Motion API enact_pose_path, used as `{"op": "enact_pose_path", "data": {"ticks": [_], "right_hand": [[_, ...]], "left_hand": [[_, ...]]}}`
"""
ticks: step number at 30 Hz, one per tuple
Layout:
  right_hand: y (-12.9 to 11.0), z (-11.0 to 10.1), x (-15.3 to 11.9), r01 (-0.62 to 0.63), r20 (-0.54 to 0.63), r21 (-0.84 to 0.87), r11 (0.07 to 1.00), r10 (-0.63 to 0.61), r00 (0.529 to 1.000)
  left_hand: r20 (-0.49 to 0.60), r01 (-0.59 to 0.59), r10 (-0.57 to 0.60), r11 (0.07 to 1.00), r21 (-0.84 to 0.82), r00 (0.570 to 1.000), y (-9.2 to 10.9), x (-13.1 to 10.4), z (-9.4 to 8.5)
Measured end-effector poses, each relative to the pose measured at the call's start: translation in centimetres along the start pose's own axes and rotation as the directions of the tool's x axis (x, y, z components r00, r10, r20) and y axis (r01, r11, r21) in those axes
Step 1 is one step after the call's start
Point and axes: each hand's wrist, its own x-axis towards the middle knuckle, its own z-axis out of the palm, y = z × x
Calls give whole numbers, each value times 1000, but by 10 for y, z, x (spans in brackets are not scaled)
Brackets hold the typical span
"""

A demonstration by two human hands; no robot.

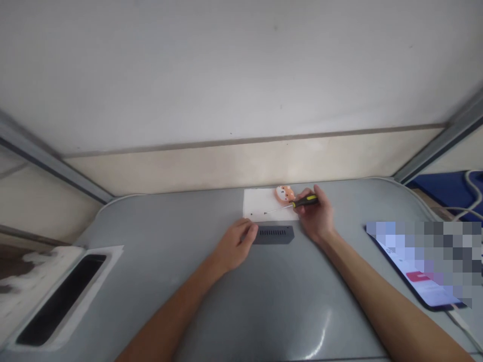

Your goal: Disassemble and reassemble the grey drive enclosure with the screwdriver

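Observation:
My right hand (317, 213) grips a screwdriver (306, 200) by its black and yellow handle. The thin shaft points left, its tip over a white sheet of paper (260, 197) beside a small dark screw (265, 213). Another small dark speck (251, 214), perhaps a screw, lies on the paper further left. Closed around the left end of a dark grey slotted box (277, 234) is my left hand (239, 244). The box rests on the table just in front of the paper. An orange and white animal-faced object (284, 194) sits on the paper behind the screwdriver.
The grey table (162, 281) meets a pale wall (226, 166) at the back. At the right lies a tablet (418, 276) with a lit screen and a white cable (462, 322). A black flat object (62, 301) on white paper is at the left.

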Motion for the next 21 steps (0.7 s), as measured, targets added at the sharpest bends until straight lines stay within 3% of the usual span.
{"op": "enact_pose_path", "data": {"ticks": [3, 8, 11, 16, 21], "right_hand": [[-1, 5, -4, -50, 76, -37, 998, 53, 996], [1, 11, -10, -101, 107, -26, 995, 104, 989], [1, 12, -11, -130, 109, -18, 991, 131, 985], [2, 13, -11, -154, 117, -9, 988, 154, 981], [3, 11, -12, -147, 147, -14, 989, 147, 978]], "left_hand": [[-42, 4, -5, 1000, -11, 999, -2, 0, 1], [-88, -38, 31, 996, -80, 996, -4, -2, 0], [-165, -126, 111, 989, -81, 980, -5, -3, -1], [-214, -327, 333, 943, 64, 918, -5, -5, -4], [-220, -390, 403, 915, 104, 888, -3, -5, -4]]}}
